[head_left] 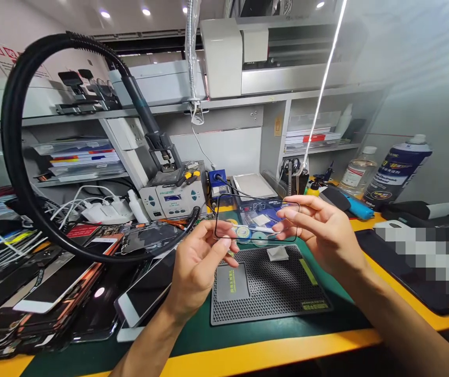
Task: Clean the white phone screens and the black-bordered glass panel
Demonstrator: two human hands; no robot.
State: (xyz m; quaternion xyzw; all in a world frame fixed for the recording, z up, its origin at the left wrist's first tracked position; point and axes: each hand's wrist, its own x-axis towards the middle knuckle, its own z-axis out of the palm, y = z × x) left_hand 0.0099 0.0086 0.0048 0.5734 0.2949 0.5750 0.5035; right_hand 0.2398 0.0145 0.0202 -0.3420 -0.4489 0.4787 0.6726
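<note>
Between my two hands is a clear phone glass panel (261,220) with a thin black border, held up over the work mat. My left hand (198,264) pinches its left end between thumb and fingers. At the right end, my right hand (324,230) grips the edge with its fingertips. Through the glass show a blue device and small round items, partly blurred. Below lies a grey perforated rubber mat (271,288), with a folded white wipe (278,254) near its far edge.
Phones and phone parts (67,277) are piled at the left. A hot-air station (175,196) stands behind, its black hose (12,173) looping over the pile. To the right are a clear bottle (358,170), a spray can (399,167) and a dark flat device (405,272).
</note>
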